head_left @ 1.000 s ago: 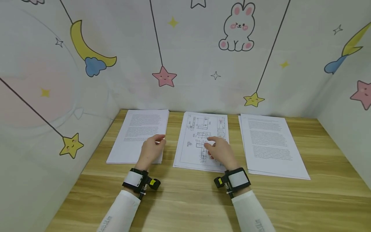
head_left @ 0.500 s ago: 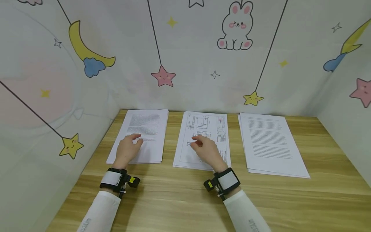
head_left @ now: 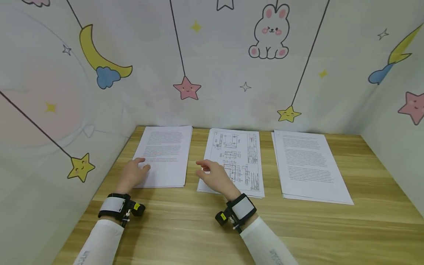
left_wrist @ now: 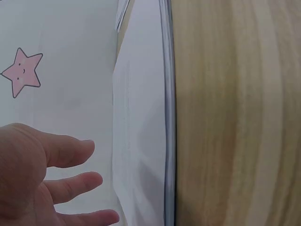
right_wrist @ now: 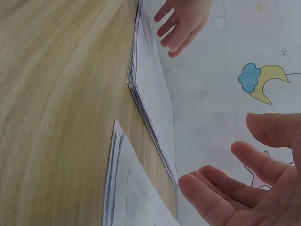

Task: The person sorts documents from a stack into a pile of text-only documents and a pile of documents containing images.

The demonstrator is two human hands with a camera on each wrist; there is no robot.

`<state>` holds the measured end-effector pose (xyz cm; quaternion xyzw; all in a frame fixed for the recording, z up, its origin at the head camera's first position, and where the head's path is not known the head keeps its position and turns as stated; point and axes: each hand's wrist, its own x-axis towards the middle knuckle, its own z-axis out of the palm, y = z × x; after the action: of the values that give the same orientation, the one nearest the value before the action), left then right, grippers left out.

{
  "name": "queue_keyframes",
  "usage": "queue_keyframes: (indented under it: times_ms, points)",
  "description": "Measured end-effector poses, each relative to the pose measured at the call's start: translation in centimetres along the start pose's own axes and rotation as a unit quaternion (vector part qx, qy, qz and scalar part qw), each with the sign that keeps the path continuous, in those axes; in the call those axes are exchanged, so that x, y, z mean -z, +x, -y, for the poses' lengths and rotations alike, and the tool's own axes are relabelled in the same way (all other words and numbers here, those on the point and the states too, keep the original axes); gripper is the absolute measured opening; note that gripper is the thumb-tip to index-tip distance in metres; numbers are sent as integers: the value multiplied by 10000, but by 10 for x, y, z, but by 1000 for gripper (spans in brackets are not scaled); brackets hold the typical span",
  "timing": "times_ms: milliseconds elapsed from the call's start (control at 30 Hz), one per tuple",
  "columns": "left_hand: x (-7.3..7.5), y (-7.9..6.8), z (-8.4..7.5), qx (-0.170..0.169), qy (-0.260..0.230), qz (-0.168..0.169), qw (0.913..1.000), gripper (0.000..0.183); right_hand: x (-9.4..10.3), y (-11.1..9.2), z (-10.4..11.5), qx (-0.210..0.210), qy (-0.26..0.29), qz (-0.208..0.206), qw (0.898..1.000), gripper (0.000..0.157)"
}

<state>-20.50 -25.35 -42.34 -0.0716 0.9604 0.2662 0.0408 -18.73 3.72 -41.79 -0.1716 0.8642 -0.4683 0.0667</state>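
My left hand (head_left: 131, 174) hovers over the left edge of the left stack of printed text sheets (head_left: 165, 147), its fingers relaxed and holding nothing. In the left wrist view the thumb and fingers stand apart above that paper stack (left_wrist: 146, 117). My right hand (head_left: 213, 175) is over the left edge of the middle stack, whose top sheet is a technical drawing (head_left: 246, 165). Its fingers point left, loosely bent, with nothing between them. The right wrist view shows the right hand (right_wrist: 254, 183) raised above the paper, and the left hand (right_wrist: 186, 21) beyond.
A third stack of text sheets (head_left: 306, 165) lies at the right, its lower sheets slightly askew. All three stacks rest on a wood-grain table (head_left: 185, 228). A white curtain (head_left: 218, 59) printed with stars, a moon and a rabbit encloses the back and sides.
Both hands have moved left: the left from the left stack's right edge to its left edge, the right from the middle of the drawing to its left edge. The stacks stay put.
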Motion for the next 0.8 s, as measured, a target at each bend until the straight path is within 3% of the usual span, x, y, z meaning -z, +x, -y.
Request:
queue_keyframes:
  times_ms: [200,400,600,800]
  points:
    - [-3,4,10,190,69,154,9997,57,-14,4,10,-93,532,213,9983,51]
    - [-6,6,16,333,-55,265,9991,60,-25,8,15,-501,890,411,9939,64]
    - [-8,4,21,218,-158,223,9994,61,-35,11,11,-740,1053,505,9904,79]
    - [-9,2,20,143,-97,204,9996,59,-40,14,8,-843,1424,577,9845,82]
